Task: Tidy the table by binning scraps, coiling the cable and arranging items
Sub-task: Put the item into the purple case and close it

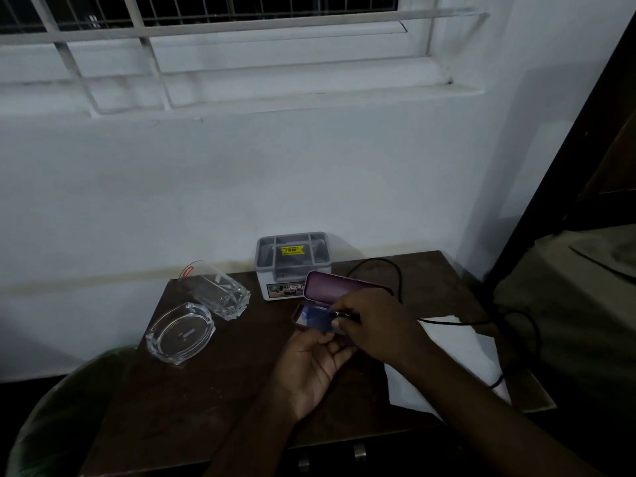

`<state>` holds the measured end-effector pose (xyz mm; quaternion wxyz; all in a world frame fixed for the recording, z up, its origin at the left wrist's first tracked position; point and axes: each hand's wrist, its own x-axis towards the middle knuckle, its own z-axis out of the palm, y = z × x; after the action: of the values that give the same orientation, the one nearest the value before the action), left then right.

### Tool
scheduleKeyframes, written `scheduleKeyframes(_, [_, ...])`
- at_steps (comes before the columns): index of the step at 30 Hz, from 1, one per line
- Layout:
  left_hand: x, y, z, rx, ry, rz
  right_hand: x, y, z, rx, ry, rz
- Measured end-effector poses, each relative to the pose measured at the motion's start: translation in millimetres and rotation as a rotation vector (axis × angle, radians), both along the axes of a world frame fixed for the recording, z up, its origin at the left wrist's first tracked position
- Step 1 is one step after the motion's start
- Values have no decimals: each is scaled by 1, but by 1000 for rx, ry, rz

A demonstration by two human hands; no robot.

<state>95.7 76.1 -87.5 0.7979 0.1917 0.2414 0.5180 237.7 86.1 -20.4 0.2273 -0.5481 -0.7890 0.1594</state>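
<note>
A purple case (339,285) lies open near the middle of the dark wooden table (213,401), with something blue (318,318) in its lower half. My left hand (309,370) is palm up under the case's near edge, fingers curled on it. My right hand (373,325) reaches over the case, and its fingertips pinch a small dark piece that looks like the end of the black cable (457,322). The cable loops behind the case and trails off the table's right side. A white paper sheet (461,352) lies under my right forearm.
A drinking glass (220,294) lies on its side at the back left, beside a glass ashtray (180,333). A grey and white organiser box (292,263) stands against the wall. A bin with a green liner (62,414) sits at the table's left front corner.
</note>
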Motion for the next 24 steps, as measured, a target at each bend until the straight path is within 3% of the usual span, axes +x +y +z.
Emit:
scheduleKeyframes(4, [0, 1, 0, -22, -10, 0, 1, -2, 2, 26, -29, 46])
scheduleKeyframes(8, [0, 0, 2, -23, -26, -16, 18, 8, 22, 320, -86, -162])
scheduleKeyframes(13, [0, -1, 1, -19, -25, -21, 32, 21, 30, -15, -90, -153])
scheduleKeyframes(19, [-2, 0, 0, -5, -48, -21, 24, 12, 24, -72, 285, -103])
scheduleKeyframes(24, [-3, -1, 5, -8, -75, -2, 21, 7, 9, -117, 284, 22])
